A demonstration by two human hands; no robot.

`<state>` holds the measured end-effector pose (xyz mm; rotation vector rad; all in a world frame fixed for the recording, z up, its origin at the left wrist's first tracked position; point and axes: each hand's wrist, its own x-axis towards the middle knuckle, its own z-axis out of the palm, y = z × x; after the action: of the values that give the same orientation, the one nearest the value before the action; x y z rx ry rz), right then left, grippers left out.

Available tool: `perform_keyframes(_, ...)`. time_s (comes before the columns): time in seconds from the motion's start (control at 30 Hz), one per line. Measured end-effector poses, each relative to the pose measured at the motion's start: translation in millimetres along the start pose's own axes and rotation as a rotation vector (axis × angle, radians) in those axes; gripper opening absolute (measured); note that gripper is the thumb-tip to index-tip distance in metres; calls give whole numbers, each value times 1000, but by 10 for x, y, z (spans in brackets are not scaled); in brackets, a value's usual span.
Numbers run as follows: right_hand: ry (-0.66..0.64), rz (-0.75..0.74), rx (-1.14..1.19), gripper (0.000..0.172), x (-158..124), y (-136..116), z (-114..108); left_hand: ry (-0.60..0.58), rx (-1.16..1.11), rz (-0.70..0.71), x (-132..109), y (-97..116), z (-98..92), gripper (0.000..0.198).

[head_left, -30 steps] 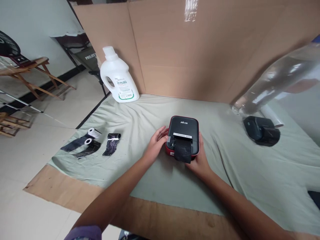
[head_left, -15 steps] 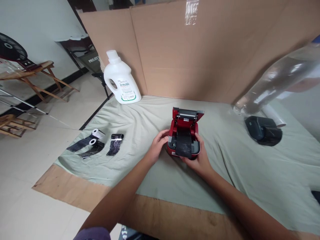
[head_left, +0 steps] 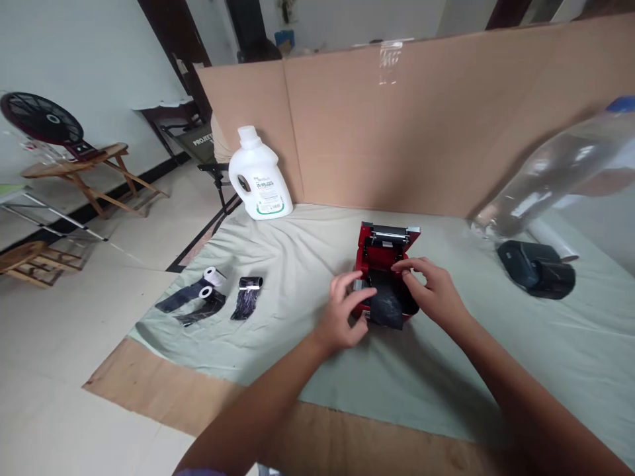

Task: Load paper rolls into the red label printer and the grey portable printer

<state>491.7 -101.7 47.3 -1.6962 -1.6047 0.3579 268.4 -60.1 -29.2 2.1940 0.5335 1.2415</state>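
Observation:
A red label printer (head_left: 383, 254) stands on the cloth with its lid raised. Out of its front hangs a wide black strip (head_left: 387, 307). At the printer's left side is my left hand (head_left: 342, 311), its fingers spread, the thumb by the front left corner and the index finger near the strip's edge. My right hand (head_left: 431, 287) reaches over the right rim, fingers bent but apart, the fingertips by the printer's inside. Whether those fingertips touch anything inside, I cannot tell. Neither hand visibly grips anything.
To the left lie a white-cored roll (head_left: 213, 276), a dark roll (head_left: 206, 293) and a black film roll (head_left: 251, 284). A white detergent jug (head_left: 262, 182) leans by the cardboard wall (head_left: 372, 145). At right are a dark device (head_left: 536, 268) and a large clear bottle (head_left: 546, 175).
Both hands have let go of the printer's sides. My right hand has risen to the right rim; my left hand's fingers have spread near the strip. The camera view has shifted.

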Motion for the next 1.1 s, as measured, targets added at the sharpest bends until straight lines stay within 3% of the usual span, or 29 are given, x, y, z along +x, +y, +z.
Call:
perform_keyframes(0.1, -174, -1, -209, 32, 225, -116, 52, 18, 133, 141, -20, 31, 63, 42)
perform_keyframes(0.27, -464, -63, -507, 37, 510, -245, 172, 105, 181, 182, -45, 14, 105, 33)
perform_keyframes(0.5, -906, 14, -587, 16, 844, -342, 238, 30, 119, 164, -42, 28, 63, 39)
perform_keyframes(0.57, -878, -8, -559, 15, 854, -340, 191, 64, 115, 162, -45, 30, 64, 39)
perform_keyframes(0.73, -618, -36, -346, 30, 686, -323, 3, 169, 26, 72, -60, 6, 66, 48)
perform_keyframes(0.87, -585, -47, -218, 31, 592, -327, -25, 228, -111, -90, -54, -23, 65, 50)
perform_keyframes(1.0, -479, 80, 0, 37, 608, -397, -2, 309, -267, -189, -19, -67, 90, 47)
perform_keyframes(1.1, -490, 132, 179, 38, 614, -548, 10, 413, -325, -281, 46, -154, 66, 39)
